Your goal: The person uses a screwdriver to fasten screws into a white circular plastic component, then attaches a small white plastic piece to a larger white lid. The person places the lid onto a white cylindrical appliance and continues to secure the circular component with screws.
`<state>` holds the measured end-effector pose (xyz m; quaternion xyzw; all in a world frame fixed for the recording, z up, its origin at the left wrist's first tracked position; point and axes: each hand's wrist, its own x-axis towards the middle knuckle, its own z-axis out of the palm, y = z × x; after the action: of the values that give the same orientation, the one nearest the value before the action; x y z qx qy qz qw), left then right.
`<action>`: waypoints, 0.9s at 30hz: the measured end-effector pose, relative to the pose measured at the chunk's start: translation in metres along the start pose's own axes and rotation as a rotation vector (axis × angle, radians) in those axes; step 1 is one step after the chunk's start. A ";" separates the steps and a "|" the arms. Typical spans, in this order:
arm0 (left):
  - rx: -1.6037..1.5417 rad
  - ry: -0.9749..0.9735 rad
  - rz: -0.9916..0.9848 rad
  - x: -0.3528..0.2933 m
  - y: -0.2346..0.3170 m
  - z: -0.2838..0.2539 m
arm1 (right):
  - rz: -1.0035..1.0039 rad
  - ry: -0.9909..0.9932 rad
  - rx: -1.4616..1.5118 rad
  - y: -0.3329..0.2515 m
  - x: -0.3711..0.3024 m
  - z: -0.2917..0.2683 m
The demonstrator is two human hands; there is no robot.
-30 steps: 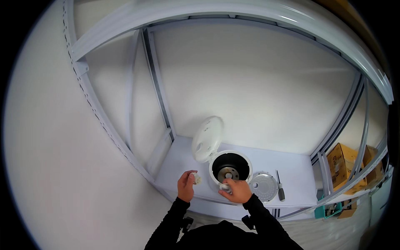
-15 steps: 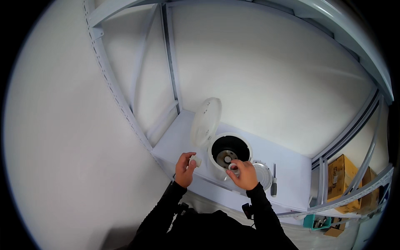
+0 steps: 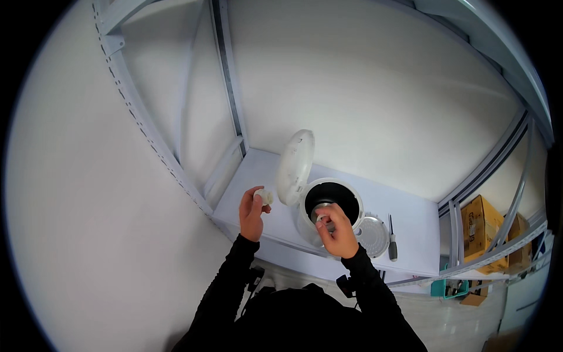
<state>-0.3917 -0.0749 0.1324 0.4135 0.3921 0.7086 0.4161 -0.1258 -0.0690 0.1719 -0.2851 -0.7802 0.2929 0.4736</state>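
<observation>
A white rice cooker (image 3: 359,203) stands on the shelf, its dark inside exposed and its white oval lid (image 3: 295,167) raised on the left. My left hand (image 3: 251,218) is closed around a small white round plastic part (image 3: 266,197), held up left of the cooker. Over the cooker's near rim, my right hand (image 3: 340,233) pinches a small white ring-shaped part (image 3: 320,218) between thumb and fingers. Those fingers hide most of this part and some of the cooker's inside. Right of the cooker lies a round perforated metal plate (image 3: 373,237).
A screwdriver (image 3: 393,246) with a grey handle lies right of the plate. White metal posts (image 3: 229,76) frame the shelf, with a wall behind. Cardboard boxes (image 3: 481,232) and a teal basket (image 3: 448,288) are at the far right.
My left hand has risen with its white part and turned it. My right hand's ring-shaped part, more visible before, is now mostly covered by the fingers. The whole view has shifted slightly.
</observation>
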 end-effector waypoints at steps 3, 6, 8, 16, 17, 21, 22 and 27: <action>0.048 -0.075 -0.048 0.021 -0.003 0.004 | 0.037 0.039 0.003 0.001 0.010 0.018; -0.013 -0.154 -0.097 0.042 -0.007 0.007 | 0.052 0.105 -0.033 -0.005 0.023 0.037; -0.033 -0.212 -0.104 0.052 -0.011 0.006 | 0.056 0.142 -0.059 -0.012 0.032 0.048; -0.091 -0.393 -0.172 0.068 -0.016 0.011 | 0.088 0.311 -0.171 -0.007 0.045 0.090; -0.105 -0.420 -0.186 0.069 -0.016 0.009 | 0.121 0.318 -0.167 -0.003 0.043 0.094; -0.127 -0.492 -0.208 0.069 -0.020 0.003 | 0.200 0.342 -0.142 0.004 0.038 0.101; -0.197 -0.522 -0.238 0.071 -0.021 0.000 | 0.211 0.349 -0.133 0.004 0.036 0.103; -0.227 -0.612 -0.152 0.075 -0.019 -0.010 | 0.307 0.318 -0.057 0.003 0.036 0.103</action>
<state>-0.4190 -0.0023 0.1311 0.5277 0.1970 0.5577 0.6096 -0.2329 -0.0599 0.1510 -0.4565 -0.6510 0.2904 0.5324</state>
